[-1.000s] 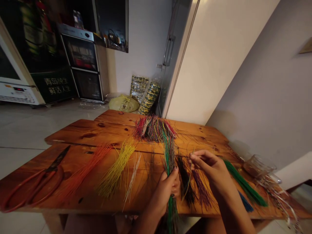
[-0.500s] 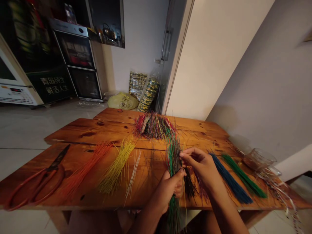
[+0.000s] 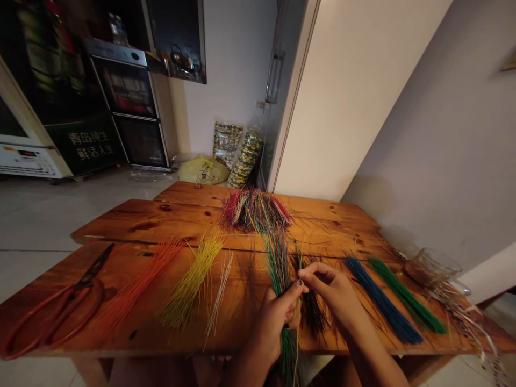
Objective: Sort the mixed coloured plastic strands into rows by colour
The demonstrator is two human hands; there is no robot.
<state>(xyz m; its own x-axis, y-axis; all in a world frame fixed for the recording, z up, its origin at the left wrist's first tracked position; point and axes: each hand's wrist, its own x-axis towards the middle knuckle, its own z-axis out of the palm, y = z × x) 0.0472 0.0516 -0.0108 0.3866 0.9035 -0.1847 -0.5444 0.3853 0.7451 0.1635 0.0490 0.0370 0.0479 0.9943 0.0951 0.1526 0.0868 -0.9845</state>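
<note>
My left hand [image 3: 278,312] is closed round a bundle of thin, wire-like strands [image 3: 279,252], mostly green and grey, which sticks out above and below the fist. Thumb and fingertips of my right hand [image 3: 326,282] are pinched together beside the left thumb; what sits between them is too small to make out. A single yellowish strand [image 3: 298,322] hangs below the fingers. Under my right hand lies a dark pile of strands [image 3: 313,312]. A large tangled heap of mixed colours [image 3: 256,209] rests beyond the bundle, its near edge meeting the bundle's tips.
On the wooden table [image 3: 133,220], left of my hands, lie red-handled scissors [image 3: 76,301], orange strands [image 3: 147,279], yellow strands [image 3: 193,279] and a few white ones [image 3: 220,293]. To the right are blue [image 3: 382,301] and green bundles [image 3: 407,295], with a glass jug [image 3: 433,266].
The bundle's upper end has swung left, tilting away from my right hand. My right fingertips have dropped slightly, and the dark pile shows more.
</note>
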